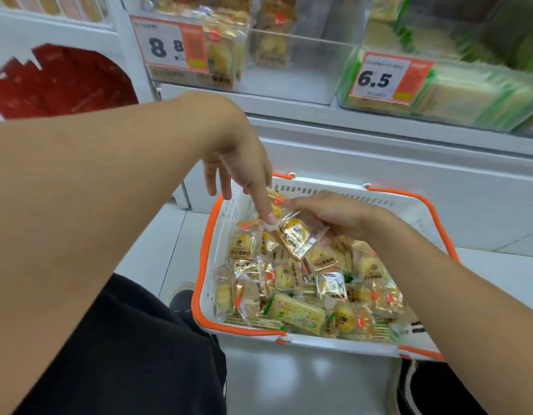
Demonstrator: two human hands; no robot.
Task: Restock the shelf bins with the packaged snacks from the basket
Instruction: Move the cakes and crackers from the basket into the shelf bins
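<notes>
Both hands meet over the white plastic basket with orange rim and handles (213,244), which sits on the pale floor at six o'clock from the clear shelf bins (292,67) and holds a heap of yellow-and-gold wrapped snack packets (304,295). Reaching in from nine o'clock, the left hand (241,175) pinches one clear-wrapped round yellow pastry (293,235) by its top edge. From three o'clock, the right hand (331,211) grips that same packet, fingers curled around it, above the heap.

red packets (54,82) at upper left, price tags (169,46) above, dark shoe (181,299) on pale floor (157,250)
</notes>
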